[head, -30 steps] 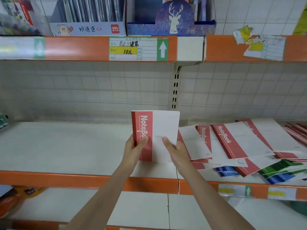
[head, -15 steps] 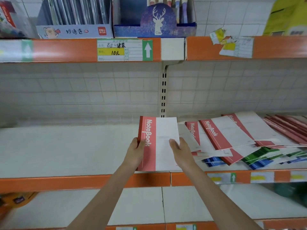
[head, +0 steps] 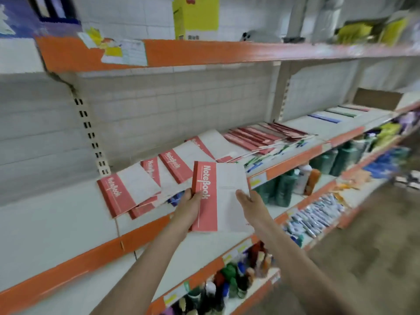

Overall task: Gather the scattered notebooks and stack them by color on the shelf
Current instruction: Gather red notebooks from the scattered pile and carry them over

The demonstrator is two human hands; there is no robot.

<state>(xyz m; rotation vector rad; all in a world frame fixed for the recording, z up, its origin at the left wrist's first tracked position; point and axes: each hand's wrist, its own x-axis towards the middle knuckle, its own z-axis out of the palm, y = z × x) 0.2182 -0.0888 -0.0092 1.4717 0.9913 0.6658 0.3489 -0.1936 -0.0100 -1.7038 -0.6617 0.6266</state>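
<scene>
I hold a red-and-white notebook (head: 218,196) upright in both hands, in front of the shelf's orange edge. My left hand (head: 189,206) grips its red spine side and my right hand (head: 251,204) grips its white right edge. Behind it, several red notebooks (head: 127,192) lie scattered and overlapping on the white shelf (head: 45,226). Blue and green notebooks (head: 256,163) poke out from under them. Further right lies a fanned row of red notebooks (head: 261,137). Far right on the shelf sit separate blue (head: 325,118), green (head: 341,113) and red notebooks.
An upper shelf (head: 227,52) with torn price labels and a yellow box (head: 195,17) hangs overhead. Bottles (head: 236,278) and packaged goods (head: 316,219) fill the lower shelves. A cardboard box (head: 375,98) stands at the far right. Brown floor lies at lower right.
The view has swung to the right and tilted, blurring the shelves. The notebook in both hands has shifted right, now in front of the scattered pile instead of the bare left shelf.
</scene>
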